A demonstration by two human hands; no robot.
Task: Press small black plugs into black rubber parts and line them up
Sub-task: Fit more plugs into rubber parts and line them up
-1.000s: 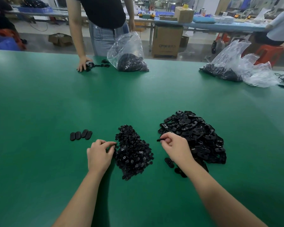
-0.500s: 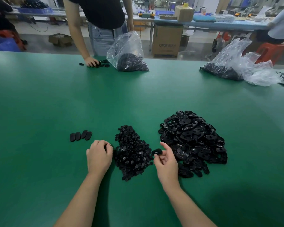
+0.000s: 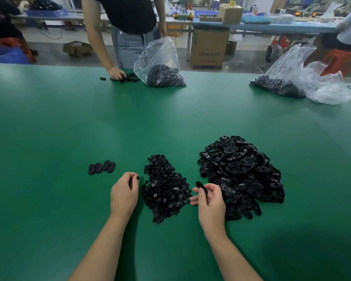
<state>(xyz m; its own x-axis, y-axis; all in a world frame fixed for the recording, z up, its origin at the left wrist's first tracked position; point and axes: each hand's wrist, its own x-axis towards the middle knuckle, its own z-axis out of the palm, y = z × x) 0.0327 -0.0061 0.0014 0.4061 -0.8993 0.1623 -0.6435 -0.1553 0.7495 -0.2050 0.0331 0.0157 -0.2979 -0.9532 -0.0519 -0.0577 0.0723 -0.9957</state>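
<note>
A heap of small black plugs (image 3: 166, 189) lies on the green table (image 3: 49, 128) between my hands. To its right sits a larger heap of black oval rubber parts (image 3: 241, 171). My right hand (image 3: 210, 201) pinches one rubber part (image 3: 202, 186) between thumb and fingers, lifted just off the plug heap's right edge. My left hand (image 3: 125, 191) is curled at the heap's left edge and pinches a small plug (image 3: 137, 178) at its fingertips. Several finished parts (image 3: 101, 167) lie in a short row to the left.
A person in a black top stands at the far edge with a hand (image 3: 116, 73) on loose parts beside a clear bag (image 3: 159, 63) of parts. More clear bags (image 3: 296, 78) lie at the far right. Benches and cartons stand beyond.
My right hand took a rubber part from the large heap and drew it back toward the plug heap. My left hand stayed at the plug heap's left edge, fingers curling.
</note>
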